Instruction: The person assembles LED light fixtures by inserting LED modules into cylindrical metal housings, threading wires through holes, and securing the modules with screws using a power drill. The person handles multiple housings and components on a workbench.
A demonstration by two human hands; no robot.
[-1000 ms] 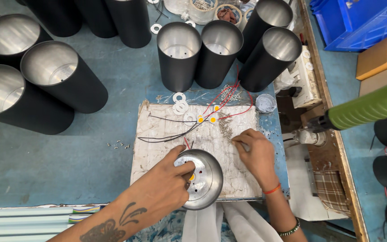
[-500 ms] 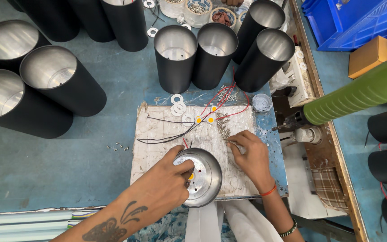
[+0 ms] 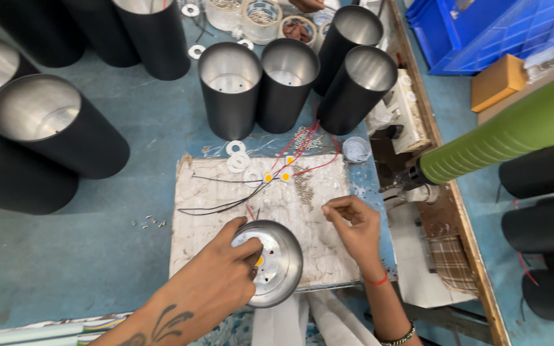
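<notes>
My left hand [image 3: 216, 282] grips the rim of a round silver metal reflector dish [image 3: 276, 266] that rests on a white worn board [image 3: 206, 198]. A small yellow part shows inside the dish under my fingers. My right hand [image 3: 352, 224] hovers over the board just right of the dish, fingertips pinched together near a scatter of small screws [image 3: 302, 184]; whether a screw is between them is too small to tell. Black and red wires [image 3: 238, 192] with small yellow round chips [image 3: 277, 174] lie on the board above the dish.
Several black cylinders with silver insides [image 3: 229, 86] stand behind the board and lie at the left [image 3: 52, 125]. White rings [image 3: 237, 157] sit at the board's top edge. A green tube [image 3: 514, 131] juts in from the right; blue crates [image 3: 482, 29] at top right.
My right hand has drawn back slightly from the screw pile toward the dish. The left hand keeps its hold on the dish. The view has shifted a little.
</notes>
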